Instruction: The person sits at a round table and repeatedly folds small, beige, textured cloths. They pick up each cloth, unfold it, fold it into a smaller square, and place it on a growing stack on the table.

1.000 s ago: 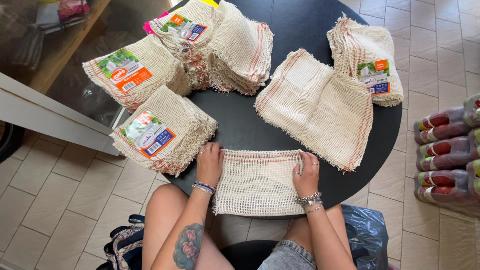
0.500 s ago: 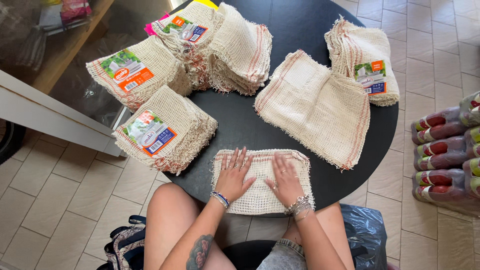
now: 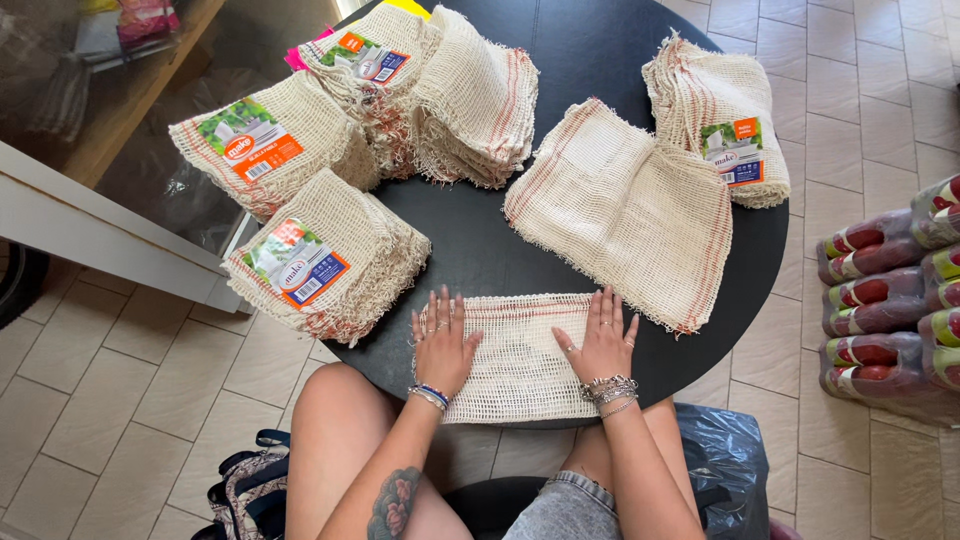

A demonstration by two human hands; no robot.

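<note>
The round black table (image 3: 600,60) fills most of my view, over a tiled floor (image 3: 90,400). Around its rim sit bundles of cream mesh cloths with red edge stripes. Three bundles (image 3: 330,255) on my left carry paper labels, an unlabelled stack (image 3: 480,100) leans against them, and one more labelled bundle (image 3: 720,120) is at the far right. Between that bundle and me a loose pile (image 3: 625,215) lies opened out flat. Shrink-wrapped bottles (image 3: 880,300) stand on the floor to my right, and a backpack (image 3: 250,490) is by my left knee.

The cloth (image 3: 520,350) I am working on lies at the near edge of the table, straight in front of me. It is a neat rectangle, apart from the loose pile and the bundles.

My left hand (image 3: 443,345) rests on its left end and my right hand (image 3: 602,345) on its right end. Both are palm down with fingers spread, pressing the mesh flat and gripping nothing. I have bracelets on both wrists.

I judge this to be the smoothing step, with the weave flattened outward from the middle. Because my palms lie flat, any fold or lift from here would call for pinching an edge or corner first. Both ends would also need to stay level, since the open mesh looks limp and likely to skew.
</note>
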